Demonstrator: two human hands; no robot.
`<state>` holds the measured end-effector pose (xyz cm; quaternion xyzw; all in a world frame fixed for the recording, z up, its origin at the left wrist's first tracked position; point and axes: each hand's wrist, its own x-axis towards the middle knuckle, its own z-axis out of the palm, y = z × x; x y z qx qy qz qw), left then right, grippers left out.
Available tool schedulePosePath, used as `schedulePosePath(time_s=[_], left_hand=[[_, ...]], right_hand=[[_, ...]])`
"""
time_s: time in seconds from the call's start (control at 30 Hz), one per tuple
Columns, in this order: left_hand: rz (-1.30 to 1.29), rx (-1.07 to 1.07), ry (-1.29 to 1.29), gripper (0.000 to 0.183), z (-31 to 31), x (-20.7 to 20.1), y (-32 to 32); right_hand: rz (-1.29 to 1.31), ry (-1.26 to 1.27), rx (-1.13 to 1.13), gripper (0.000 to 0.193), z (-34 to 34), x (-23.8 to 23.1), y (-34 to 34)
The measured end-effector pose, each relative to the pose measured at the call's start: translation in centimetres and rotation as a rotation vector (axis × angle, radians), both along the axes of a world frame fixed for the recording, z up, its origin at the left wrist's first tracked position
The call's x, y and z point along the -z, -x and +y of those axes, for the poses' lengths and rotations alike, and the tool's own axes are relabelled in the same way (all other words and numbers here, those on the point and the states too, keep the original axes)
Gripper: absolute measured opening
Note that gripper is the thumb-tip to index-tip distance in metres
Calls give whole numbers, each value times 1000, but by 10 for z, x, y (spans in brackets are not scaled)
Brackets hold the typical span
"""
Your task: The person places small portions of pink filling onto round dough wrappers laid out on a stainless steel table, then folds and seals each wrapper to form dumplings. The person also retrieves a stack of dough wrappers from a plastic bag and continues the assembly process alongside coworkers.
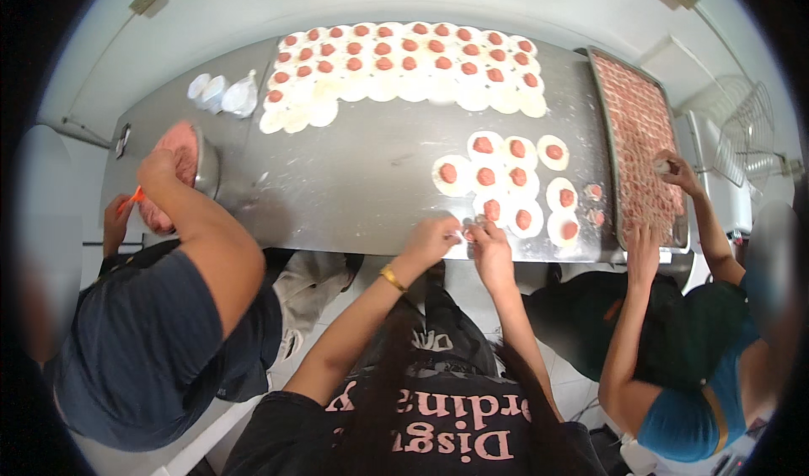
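Observation:
At the table's near edge, my left hand (434,238) and my right hand (491,252) pinch a small dumpling (468,234) between them. Its pale wrapper and a bit of pink filling show among the fingers. Just beyond lie several round dough wrappers (455,188), each topped with a ball of pink meat filling (485,176). To the right of my right hand, two folded dumplings (593,192) sit on the steel near more topped wrappers (569,244).
Overlapping wrappers (383,86) cover the back of the steel table (354,172), most with filling. At left a co-worker's hand (158,169) reaches into a metal bowl (207,168) of meat. At right another co-worker handles a tray (600,109) full of dumplings. White bundles (240,98) stand back left.

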<state>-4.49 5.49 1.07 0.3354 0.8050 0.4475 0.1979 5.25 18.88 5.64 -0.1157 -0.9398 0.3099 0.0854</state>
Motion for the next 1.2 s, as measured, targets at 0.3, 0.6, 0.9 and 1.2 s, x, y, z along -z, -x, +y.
schedulePosePath(time_s=[0.3,0.6,0.9,1.2], left_hand=[[227,-453,193,28,12,-9,66],[34,-450,172,17,22,-5,74],[-1160,-545,-838,29,7,-2,70],[-981,-446,-608,37,-9,-22,7]], right_hand=[[222,258,549,31,97,1,-28],[123,-62,876,22,189,26,-81],[273,403,618,38,104,-15,-36],[43,1511,532,17,-16,33,36]])
